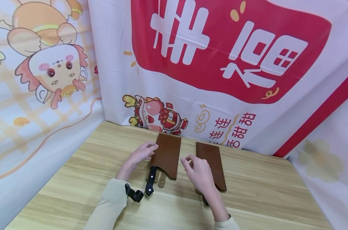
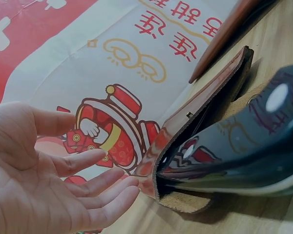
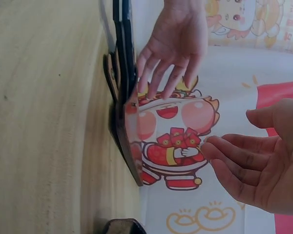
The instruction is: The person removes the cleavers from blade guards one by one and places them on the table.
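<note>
Two brown leather sheaths lie on the wooden table. From the left sheath a black knife handle sticks out toward the person, beside a snap strap. The left hand hovers at this sheath's left edge, fingers spread and relaxed, holding nothing; the left wrist view shows the same hand with its palm bare. Between the sheaths, near the right sheath, is the right hand, its fingers loosely bent and empty. The right forearm partly hides a dark handle under the right sheath's lower end.
A white cloth with red and white lettering hangs behind the table's back edge. Another printed cloth hangs at the left. Wood-grain table surface extends to the right of the right sheath. A black strap mount is on the left wrist.
</note>
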Demonstrator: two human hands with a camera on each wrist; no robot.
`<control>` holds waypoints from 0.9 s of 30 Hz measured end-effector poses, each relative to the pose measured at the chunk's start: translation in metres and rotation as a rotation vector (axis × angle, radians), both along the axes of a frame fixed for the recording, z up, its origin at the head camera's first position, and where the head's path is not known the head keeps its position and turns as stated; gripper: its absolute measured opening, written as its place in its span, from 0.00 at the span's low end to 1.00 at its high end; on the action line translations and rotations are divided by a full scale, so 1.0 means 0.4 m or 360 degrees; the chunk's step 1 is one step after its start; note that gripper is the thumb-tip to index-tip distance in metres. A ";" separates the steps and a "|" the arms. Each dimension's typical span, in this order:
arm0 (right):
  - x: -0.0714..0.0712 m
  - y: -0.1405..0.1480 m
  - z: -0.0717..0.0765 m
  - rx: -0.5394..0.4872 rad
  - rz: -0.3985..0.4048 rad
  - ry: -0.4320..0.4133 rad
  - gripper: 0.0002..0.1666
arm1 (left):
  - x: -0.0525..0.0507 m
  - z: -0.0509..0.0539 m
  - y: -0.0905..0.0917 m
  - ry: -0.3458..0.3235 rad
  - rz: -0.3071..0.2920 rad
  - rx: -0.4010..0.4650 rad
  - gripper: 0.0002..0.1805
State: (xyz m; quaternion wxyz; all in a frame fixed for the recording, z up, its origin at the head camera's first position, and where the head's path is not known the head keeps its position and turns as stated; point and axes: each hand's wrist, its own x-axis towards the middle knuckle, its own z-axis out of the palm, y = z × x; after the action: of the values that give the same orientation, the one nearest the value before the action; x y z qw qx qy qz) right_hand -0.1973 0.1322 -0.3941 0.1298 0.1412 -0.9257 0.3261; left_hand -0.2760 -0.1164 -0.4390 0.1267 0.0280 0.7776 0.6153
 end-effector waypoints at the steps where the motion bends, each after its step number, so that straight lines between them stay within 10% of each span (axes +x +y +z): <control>1: 0.000 -0.002 -0.003 0.0004 0.0005 0.0001 0.16 | 0.000 0.000 0.000 -0.0003 0.0001 0.0003 0.25; 27: -0.002 -0.038 -0.040 0.0077 0.0060 -0.0148 0.18 | -0.010 -0.021 0.006 -0.0016 -0.0010 0.0029 0.25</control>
State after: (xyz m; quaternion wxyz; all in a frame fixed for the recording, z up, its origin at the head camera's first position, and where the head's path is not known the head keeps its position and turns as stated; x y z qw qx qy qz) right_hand -0.1981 0.1169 -0.4102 0.0769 0.1466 -0.9355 0.3121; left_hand -0.2800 -0.1138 -0.4473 0.1323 0.0284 0.7711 0.6221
